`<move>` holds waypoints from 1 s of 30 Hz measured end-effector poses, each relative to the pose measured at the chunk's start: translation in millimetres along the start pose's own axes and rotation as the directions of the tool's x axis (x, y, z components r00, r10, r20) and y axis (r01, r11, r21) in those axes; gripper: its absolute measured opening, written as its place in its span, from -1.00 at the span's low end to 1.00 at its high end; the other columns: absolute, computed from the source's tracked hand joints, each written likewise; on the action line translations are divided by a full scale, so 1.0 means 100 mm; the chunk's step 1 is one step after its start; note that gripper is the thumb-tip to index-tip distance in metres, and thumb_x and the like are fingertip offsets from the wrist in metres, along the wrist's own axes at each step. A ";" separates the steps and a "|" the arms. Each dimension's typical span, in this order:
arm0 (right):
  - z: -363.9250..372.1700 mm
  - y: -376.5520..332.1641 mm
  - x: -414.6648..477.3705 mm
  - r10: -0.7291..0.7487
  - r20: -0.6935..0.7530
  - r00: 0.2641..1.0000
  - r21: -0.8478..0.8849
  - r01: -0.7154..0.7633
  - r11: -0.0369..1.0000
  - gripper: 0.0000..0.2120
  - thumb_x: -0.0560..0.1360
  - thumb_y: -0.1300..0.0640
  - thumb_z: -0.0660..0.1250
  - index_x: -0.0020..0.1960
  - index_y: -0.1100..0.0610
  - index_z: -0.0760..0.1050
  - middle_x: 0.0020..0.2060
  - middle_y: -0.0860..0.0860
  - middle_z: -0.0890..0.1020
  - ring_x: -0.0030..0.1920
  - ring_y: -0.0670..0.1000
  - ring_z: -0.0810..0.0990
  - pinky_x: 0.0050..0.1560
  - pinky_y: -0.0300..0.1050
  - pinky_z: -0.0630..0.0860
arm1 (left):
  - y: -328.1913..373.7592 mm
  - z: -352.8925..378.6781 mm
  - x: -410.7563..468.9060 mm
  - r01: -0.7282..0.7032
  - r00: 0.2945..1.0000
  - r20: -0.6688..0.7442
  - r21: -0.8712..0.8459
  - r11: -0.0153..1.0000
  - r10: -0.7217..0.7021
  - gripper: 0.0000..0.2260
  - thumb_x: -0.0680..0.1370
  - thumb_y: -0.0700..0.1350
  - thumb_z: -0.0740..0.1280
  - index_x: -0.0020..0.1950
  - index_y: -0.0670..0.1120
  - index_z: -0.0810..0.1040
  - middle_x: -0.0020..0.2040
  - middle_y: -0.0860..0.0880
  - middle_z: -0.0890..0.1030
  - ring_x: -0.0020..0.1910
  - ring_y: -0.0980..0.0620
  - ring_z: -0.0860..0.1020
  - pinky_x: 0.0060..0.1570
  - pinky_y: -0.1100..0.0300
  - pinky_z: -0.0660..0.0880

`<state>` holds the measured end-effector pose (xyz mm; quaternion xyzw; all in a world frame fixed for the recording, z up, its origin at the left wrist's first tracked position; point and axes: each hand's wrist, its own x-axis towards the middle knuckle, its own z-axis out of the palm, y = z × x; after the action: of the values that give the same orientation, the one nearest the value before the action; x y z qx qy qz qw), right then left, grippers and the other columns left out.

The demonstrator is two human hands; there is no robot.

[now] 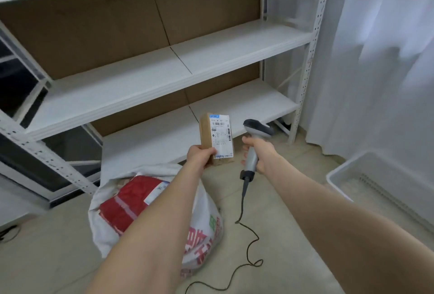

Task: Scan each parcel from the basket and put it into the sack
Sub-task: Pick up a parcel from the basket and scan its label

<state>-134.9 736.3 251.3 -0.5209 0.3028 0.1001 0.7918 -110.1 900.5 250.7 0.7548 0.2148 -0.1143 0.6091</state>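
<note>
White woven sack [206, 223] lies open on the floor. Left hand [200, 156] clamps the small brown cardboard parcel [218, 136] above it. Right hand [261, 152] grips the grey corded scanner [258, 127] just beside. Risk: scanner head misaligned with label, causing no read.

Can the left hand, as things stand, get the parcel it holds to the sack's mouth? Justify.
Probably yes: the left hand holds the cardboard parcel close over the open white sack, and nothing lies between them.
</note>
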 end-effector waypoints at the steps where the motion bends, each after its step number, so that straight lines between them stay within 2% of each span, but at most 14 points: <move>1: 0.15 0.10 -0.01 0.018 0.014 1.000 -0.005 -0.018 1.000 -0.69 0.46 0.19 0.46 0.16 0.21 0.51 -0.12 0.09 0.61 -0.17 0.06 0.54 0.21 0.20 0.51 | -0.09 -0.19 0.06 0.009 0.999 -0.033 0.001 1.000 -0.009 -0.77 0.46 -0.31 0.39 0.09 -0.21 0.46 -0.12 -0.08 0.56 -0.15 -0.07 0.57 -0.21 0.15 0.55; 4: 0.62 0.43 0.03 0.058 0.033 0.998 -0.028 -0.057 0.998 -0.74 0.48 0.21 0.45 0.13 0.22 0.50 -0.15 0.11 0.55 -0.22 0.05 0.49 0.08 0.16 0.56 | -0.36 -0.72 0.27 0.036 0.994 -0.103 0.014 0.999 -0.035 -0.72 0.45 -0.26 0.43 0.12 -0.23 0.47 0.03 -0.12 0.61 -0.06 -0.09 0.60 -0.08 0.09 0.59; 7: 1.09 0.75 0.15 0.099 0.028 0.995 -0.041 -0.098 0.994 -0.71 0.48 0.20 0.45 0.15 0.25 0.48 -0.21 0.10 0.50 -0.26 0.04 0.47 -0.15 0.07 0.55 | -0.64 -1.20 0.55 0.052 0.987 -0.153 0.039 0.998 -0.045 -0.70 0.45 -0.24 0.45 0.16 -0.20 0.52 0.02 -0.12 0.61 -0.05 -0.11 0.61 0.00 0.06 0.58; 10: 1.55 1.11 0.33 0.169 0.009 0.986 -0.050 -0.168 0.985 -0.61 0.47 0.17 0.45 0.25 0.23 0.46 -0.12 0.11 0.50 -0.24 0.07 0.50 -0.25 0.02 0.54 | -0.94 -1.66 0.90 0.097 0.981 -0.181 0.155 0.983 -0.069 -0.59 0.43 -0.19 0.47 0.25 -0.21 0.51 0.15 -0.14 0.61 0.08 -0.11 0.60 0.13 0.04 0.54; 13: 1.95 1.47 0.50 0.240 -0.005 0.971 -0.060 -0.240 0.969 -0.66 0.50 0.17 0.42 0.22 0.19 0.45 -0.13 0.09 0.48 -0.22 0.06 0.49 -0.17 0.04 0.56 | -1.20 -2.09 1.21 0.145 0.973 -0.216 0.324 0.935 -0.076 -0.49 0.45 -0.17 0.45 0.36 -0.18 0.41 0.26 -0.11 0.55 0.23 -0.08 0.52 0.22 0.15 0.42; 15: 2.14 1.70 0.64 0.273 -0.016 0.962 -0.084 -0.273 0.958 -0.66 0.49 0.16 0.43 0.21 0.23 0.45 -0.09 0.12 0.50 -0.19 0.07 0.51 -0.10 0.06 0.58 | -1.38 -2.33 1.44 0.160 0.971 -0.228 0.387 0.908 -0.074 -0.49 0.46 -0.21 0.41 0.38 -0.17 0.35 0.28 -0.13 0.52 0.27 -0.11 0.48 0.23 0.14 0.37; 17: 2.27 1.91 0.79 0.279 -0.056 0.959 -0.093 -0.283 0.954 -0.66 0.47 0.16 0.45 0.17 0.25 0.44 -0.07 0.14 0.48 -0.20 0.09 0.51 -0.14 0.09 0.60 | -1.55 -2.48 1.65 0.180 0.970 -0.228 0.454 0.872 -0.081 -0.53 0.47 -0.24 0.35 0.36 -0.14 0.35 0.25 -0.17 0.53 0.25 -0.15 0.48 0.24 0.10 0.40; 20: 2.36 2.16 0.99 0.289 -0.121 0.950 -0.086 -0.300 0.950 -0.81 0.48 0.21 0.43 -0.04 0.18 0.42 -0.22 0.11 0.42 -0.30 0.08 0.44 0.08 0.24 0.55 | -1.80 -2.50 1.92 0.183 0.979 -0.173 0.514 0.838 -0.108 -0.62 0.48 -0.26 0.26 0.29 -0.10 0.40 0.20 -0.17 0.56 0.20 -0.15 0.50 0.19 0.10 0.44; 21: 2.38 2.22 1.05 0.295 -0.135 0.946 -0.073 -0.306 0.949 -0.83 0.48 0.23 0.42 -0.08 0.16 0.40 -0.25 0.10 0.41 -0.31 0.06 0.43 0.07 0.21 0.54 | -1.87 -2.48 1.99 0.169 0.983 -0.149 0.523 0.836 -0.106 -0.65 0.49 -0.27 0.25 0.27 -0.10 0.42 0.18 -0.15 0.57 0.17 -0.14 0.51 0.16 0.13 0.44; 23: 2.38 2.34 1.15 0.308 -0.148 0.940 -0.050 -0.318 0.947 -0.83 0.49 0.24 0.41 -0.08 0.14 0.40 -0.25 0.09 0.42 -0.32 0.06 0.43 0.01 0.16 0.53 | -2.00 -2.41 2.09 0.152 0.987 -0.125 0.536 0.830 -0.099 -0.66 0.50 -0.30 0.22 0.26 -0.09 0.43 0.21 -0.17 0.53 0.15 -0.13 0.51 0.12 0.17 0.40; 26: 2.35 2.45 1.28 0.324 -0.159 0.933 -0.027 -0.332 0.943 -0.84 0.48 0.23 0.41 -0.06 0.13 0.42 -0.24 0.08 0.43 -0.29 0.05 0.43 0.09 0.16 0.50 | -2.10 -2.35 2.21 0.213 0.977 -0.128 0.592 0.777 -0.170 -0.64 0.54 -0.27 0.18 0.33 -0.07 0.40 0.34 -0.24 0.33 0.28 -0.15 0.40 0.25 0.14 0.32; 30: 2.28 2.45 1.37 0.338 -0.158 0.928 0.006 -0.341 0.940 -0.79 0.49 0.21 0.41 0.05 0.15 0.41 -0.22 0.07 0.44 -0.26 0.03 0.43 0.21 0.22 0.47 | -2.08 -2.31 2.29 0.244 0.965 -0.099 0.674 0.697 -0.242 -0.59 0.58 -0.22 0.16 0.44 -0.09 0.35 0.43 -0.24 0.29 0.37 -0.18 0.33 0.31 0.11 0.30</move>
<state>-56.1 1024.3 46.7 -0.4752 0.4485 0.1975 0.7308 -25.1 1201.2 23.3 0.8901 0.2565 -0.2634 0.2694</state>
